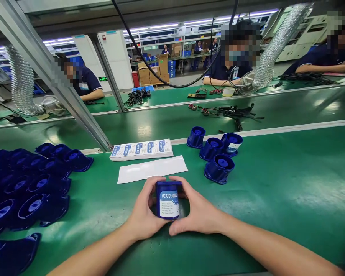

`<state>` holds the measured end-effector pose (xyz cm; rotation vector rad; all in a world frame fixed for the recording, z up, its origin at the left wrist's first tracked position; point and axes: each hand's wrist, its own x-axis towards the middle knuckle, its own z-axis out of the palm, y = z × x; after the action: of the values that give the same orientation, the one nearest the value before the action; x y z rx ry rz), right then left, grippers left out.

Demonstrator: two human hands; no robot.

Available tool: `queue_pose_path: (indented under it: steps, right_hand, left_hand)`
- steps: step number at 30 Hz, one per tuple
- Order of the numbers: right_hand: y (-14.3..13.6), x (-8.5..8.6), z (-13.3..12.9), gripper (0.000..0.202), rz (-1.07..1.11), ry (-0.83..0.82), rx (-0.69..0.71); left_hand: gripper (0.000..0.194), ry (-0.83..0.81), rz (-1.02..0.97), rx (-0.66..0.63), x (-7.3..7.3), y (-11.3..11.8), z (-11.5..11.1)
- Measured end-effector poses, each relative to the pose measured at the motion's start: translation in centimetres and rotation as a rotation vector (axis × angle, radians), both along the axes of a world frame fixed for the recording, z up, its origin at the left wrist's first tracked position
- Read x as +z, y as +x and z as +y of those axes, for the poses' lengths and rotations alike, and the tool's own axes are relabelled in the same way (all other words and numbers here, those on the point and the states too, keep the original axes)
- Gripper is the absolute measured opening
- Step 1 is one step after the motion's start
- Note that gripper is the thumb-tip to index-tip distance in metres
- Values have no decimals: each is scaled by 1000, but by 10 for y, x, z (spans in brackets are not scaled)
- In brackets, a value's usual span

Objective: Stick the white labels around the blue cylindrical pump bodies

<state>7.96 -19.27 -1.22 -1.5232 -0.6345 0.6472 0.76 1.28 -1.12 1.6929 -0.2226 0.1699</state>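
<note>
- At the left edge and lower left of the frame, many dark blue housings (53,165) sit crowded on the green bench (97,214).
- Left of centre lies a stack of printed label sheets (140,149), with a blank white strip (152,170) just below it.
- At lower centre, the left hand (140,212) pinches the held blue housing (168,185), fingers at its upper rim, thumb at its base.
- That housing's printed label (169,205) faces the camera; the work in hand looks like holding or smoothing it.
- The right hand (199,211) curves around the other side, fingers at the rim; whether its thumb touches, I cannot tell. Moving the piece would call for an even grip, off the label's edges.
- Right of centre stand four blue housings (220,174), one visibly labelled.
</note>
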Motion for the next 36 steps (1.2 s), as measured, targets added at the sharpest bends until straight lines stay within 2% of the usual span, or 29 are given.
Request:
queue_pose_path:
  steps: [2,4,5,7,10,13,22,27,30,33,34,36]
  right_hand:
    - [4,2,0,112,65,74,45]
    - [8,3,2,83,144,135,50]
    - [10,3,3,72,168,144,36]
    - [11,1,6,62,175,138,-16]
    - [7,-5,10,60,169,107,-111]
    - [1,-8,14,61,178,91,-161]
    - [-7,-1,13,62,119,19,-89]
    - [-15,1,9,73,45,-44,-54]
    - [-14,2,5,96,-19,-119,-14]
    - [-9,2,2,138,-77,-136,32]
    - [-6,2,1,147,-99,-123,23]
    - [-2,2,0,151,-157,-105,-13]
  left_hand:
    - [88,65,-52,16,0,1,-2]
    - [86,122,-108,33,-1,1,-3]
    - [84,139,-131,34,-2,0,-4]
    - [78,183,-179,19,-3,0,-5]
    - [71,290,-252,14,-4,1,-6]
    - [69,317,-249,42,-3,2,-8]
    - [64,309,-137,81,3,1,-10]
    - [74,300,-119,95,4,-1,-9]
    - [77,242,-61,93,1,0,-6]
    - [83,31,-8,42,-1,2,-2]
    - [87,-56,-7,13,-1,2,-1]
    - [93,-193,-22,-37,-1,2,-1]
